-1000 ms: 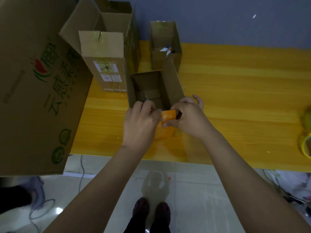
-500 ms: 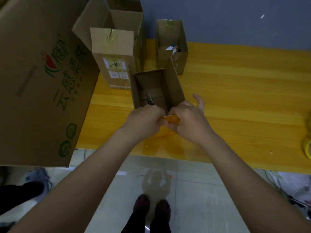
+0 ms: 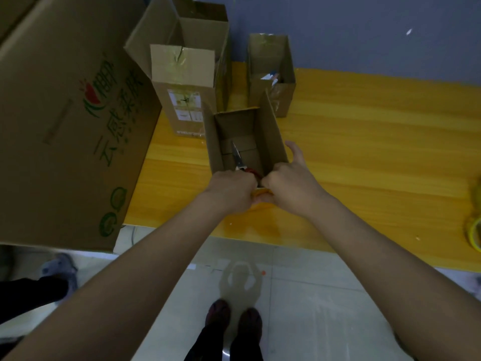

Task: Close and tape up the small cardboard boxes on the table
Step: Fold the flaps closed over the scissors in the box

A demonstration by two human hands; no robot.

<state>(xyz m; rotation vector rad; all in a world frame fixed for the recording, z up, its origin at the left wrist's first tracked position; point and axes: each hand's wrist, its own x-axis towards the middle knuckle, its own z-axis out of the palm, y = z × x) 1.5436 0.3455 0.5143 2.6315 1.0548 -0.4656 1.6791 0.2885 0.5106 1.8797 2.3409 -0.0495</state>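
Both hands meet at the near wall of the small open box, which stands close to the front edge of the yellow surface. The left hand is curled tight over the near rim, its grip closed on the cardboard there as far as can be seen. The right hand is closed on the same near edge at the box's right corner, with the thumb lifted against the tall right flap. Between the two hands a strip of orange-yellow, glossy material shows; whether it is tape or a flap cannot be told.

The box is plain brown corrugated cardboard, rectangular, its top open and its side flaps standing upright. Inside lie a pair of scissors with bright metal blades pointing away and a red handle near the hands, resting on folded cardboard at the bottom.

Behind it, toward the back edge of the surface, stands a second small brown box, also open, with some pale items inside too small to identify. Left of that, a taller carton with open flaps and a printed label on its front stands at the back left corner. A large carton with green printed characters fills the left side. At the right edge, a yellow ring-shaped object is partly cut off.
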